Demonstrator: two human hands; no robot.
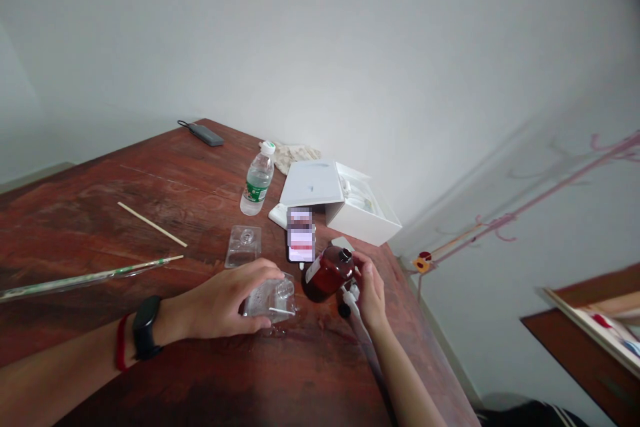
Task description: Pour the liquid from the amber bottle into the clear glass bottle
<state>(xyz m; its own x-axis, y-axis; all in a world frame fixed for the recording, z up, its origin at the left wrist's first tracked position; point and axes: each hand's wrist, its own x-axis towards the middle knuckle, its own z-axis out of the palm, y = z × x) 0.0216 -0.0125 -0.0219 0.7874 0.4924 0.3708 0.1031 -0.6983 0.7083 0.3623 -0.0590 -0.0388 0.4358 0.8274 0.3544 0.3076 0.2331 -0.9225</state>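
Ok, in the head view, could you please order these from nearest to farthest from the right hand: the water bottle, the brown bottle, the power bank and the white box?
From the right hand:
1. Brown bottle: directly beside the hand, on its left.
2. White box: ahead of the hand.
3. Water bottle: farther ahead, to the left.
4. Power bank: at the far table corner.
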